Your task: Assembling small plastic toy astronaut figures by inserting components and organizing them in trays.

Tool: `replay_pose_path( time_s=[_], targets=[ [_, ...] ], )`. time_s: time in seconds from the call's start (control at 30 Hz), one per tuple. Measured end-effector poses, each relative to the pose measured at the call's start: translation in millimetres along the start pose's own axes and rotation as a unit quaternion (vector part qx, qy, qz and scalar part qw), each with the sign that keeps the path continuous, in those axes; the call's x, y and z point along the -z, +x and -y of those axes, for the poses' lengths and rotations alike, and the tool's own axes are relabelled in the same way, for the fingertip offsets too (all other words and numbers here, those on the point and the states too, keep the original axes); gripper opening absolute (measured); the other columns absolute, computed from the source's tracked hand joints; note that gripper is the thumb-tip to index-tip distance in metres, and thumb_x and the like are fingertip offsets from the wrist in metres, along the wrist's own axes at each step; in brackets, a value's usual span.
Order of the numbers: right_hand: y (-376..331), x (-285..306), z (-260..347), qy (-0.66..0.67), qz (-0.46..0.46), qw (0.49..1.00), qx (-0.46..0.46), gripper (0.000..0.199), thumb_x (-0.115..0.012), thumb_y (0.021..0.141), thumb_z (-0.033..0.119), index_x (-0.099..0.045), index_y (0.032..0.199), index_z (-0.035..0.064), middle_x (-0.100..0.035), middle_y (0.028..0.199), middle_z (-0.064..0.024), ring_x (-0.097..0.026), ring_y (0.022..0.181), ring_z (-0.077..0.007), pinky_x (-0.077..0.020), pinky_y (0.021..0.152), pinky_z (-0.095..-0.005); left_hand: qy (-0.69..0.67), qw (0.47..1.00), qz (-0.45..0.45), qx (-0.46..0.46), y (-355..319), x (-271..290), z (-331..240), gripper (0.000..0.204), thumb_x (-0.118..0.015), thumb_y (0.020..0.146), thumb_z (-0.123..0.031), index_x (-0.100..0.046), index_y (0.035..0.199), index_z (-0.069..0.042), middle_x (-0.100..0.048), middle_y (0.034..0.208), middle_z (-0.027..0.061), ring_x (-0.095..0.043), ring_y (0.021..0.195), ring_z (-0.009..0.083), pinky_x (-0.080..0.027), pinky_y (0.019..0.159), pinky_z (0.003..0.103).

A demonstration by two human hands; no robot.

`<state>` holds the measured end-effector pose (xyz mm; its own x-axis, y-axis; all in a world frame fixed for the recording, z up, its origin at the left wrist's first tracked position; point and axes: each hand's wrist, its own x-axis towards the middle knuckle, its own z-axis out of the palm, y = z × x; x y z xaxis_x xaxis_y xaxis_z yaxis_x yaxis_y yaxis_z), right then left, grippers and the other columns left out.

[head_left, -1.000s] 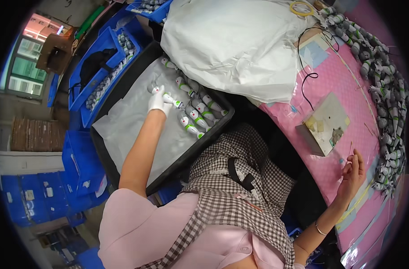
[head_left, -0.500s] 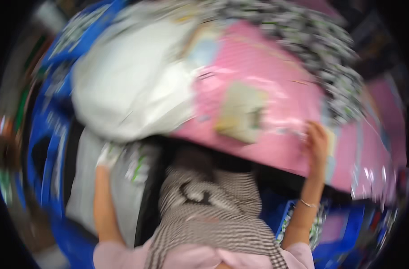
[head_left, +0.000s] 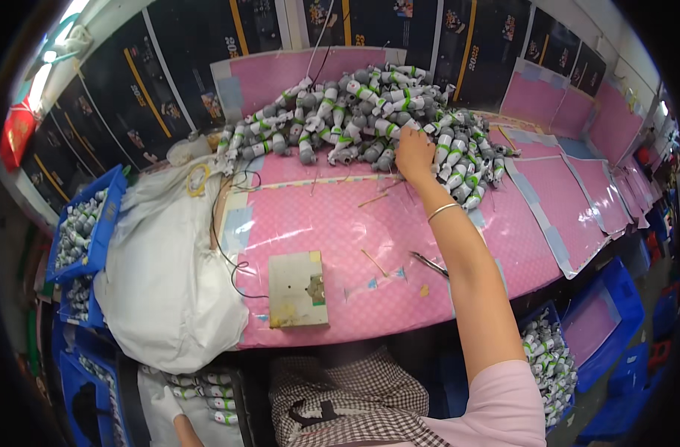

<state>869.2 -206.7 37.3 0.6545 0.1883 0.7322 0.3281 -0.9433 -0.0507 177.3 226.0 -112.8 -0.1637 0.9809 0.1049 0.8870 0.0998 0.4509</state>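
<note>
Head view, looking down over a pink-covered table [head_left: 340, 220]. At its far side lies a loose pile [head_left: 338, 115] of small figures with grey heads, white bodies and green bands. The bare right hand [head_left: 416, 154] reaches into the front of the pile, fingers bent and pointing down among the figures. The left hand [head_left: 165, 406], in a white glove, is low at the left over a dark-rimmed tray [head_left: 243, 413], just beside figures lying in rows [head_left: 222, 404].

The step in hand looks like picking from the pile. To do it well, I would take one figure by its body, near the front edge, and lift straight up so its neighbours do not slide or snag. The forearm should keep above the pliers [head_left: 431, 264] on the table, and the gloved hand should avoid nudging the rows out of line.

The back of the right hand hides its fingertips, so I cannot tell whether they grip a figure. The gloved hand is small and pale against a pale liner [head_left: 147, 425]; whether it is closed or holding anything, I cannot tell. The tray's near end is cut off by the lower edge, and a white sheet [head_left: 165, 290] covers its far end.
</note>
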Motion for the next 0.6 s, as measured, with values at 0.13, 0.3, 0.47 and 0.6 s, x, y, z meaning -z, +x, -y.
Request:
replay_pose_path(
  time_s=[0.13,0.3,0.47,0.6],
  targets=[
    [-6,-4,15,0.040,0.146,0.988,-0.043,0.039,-0.067,0.074,0.018,-0.048,0.104,0.0041,-0.064,0.088,-0.0197,-0.064,0.082,-0.0326,-0.0440,0.072,-0.0450,-0.264,0.952,-0.110,-0.106,-7,34,-25,0.043,-0.065,0.083,-0.018,-0.050,0.114,0.007,-0.059,0.106,0.0142,-0.057,0.095,0.0225,-0.045,0.086,0.033],
    [-61,78,49,0.585,0.209,0.757,-0.202,0.035,-0.064,0.083,0.020,-0.045,0.109,0.0038,-0.060,0.075,-0.0107,-0.057,0.061,-0.0192,-0.0440,0.055,-0.0325,-0.475,0.828,-0.110,-0.276,-98,90,-176,0.028,-0.055,0.090,-0.014,-0.052,0.115,-0.001,-0.058,0.103,0.0088,-0.056,0.091,0.0173,-0.045,0.083,0.029],
    [-109,183,90,0.811,0.386,0.380,-0.221,0.030,-0.054,0.092,0.027,-0.045,0.109,0.0045,-0.055,0.071,-0.0064,-0.050,0.055,-0.0133,-0.0405,0.053,-0.0274,-0.599,0.656,0.405,-0.217,-199,74,-285,0.034,-0.047,0.096,-0.027,-0.052,0.115,0.000,-0.058,0.099,0.0071,-0.057,0.086,0.0136,-0.047,0.078,0.026],
    [-150,203,114,0.841,0.447,0.183,-0.242,0.039,-0.040,0.096,0.041,-0.047,0.109,0.0047,-0.060,0.078,-0.0117,-0.052,0.056,-0.0158,-0.0397,0.055,-0.0265,-0.555,0.436,0.686,-0.177,-266,81,-369,0.039,-0.054,0.092,-0.025,-0.045,0.123,-0.003,-0.054,0.119,0.0129,-0.054,0.108,0.0227,-0.045,0.092,0.040]
  ],
)
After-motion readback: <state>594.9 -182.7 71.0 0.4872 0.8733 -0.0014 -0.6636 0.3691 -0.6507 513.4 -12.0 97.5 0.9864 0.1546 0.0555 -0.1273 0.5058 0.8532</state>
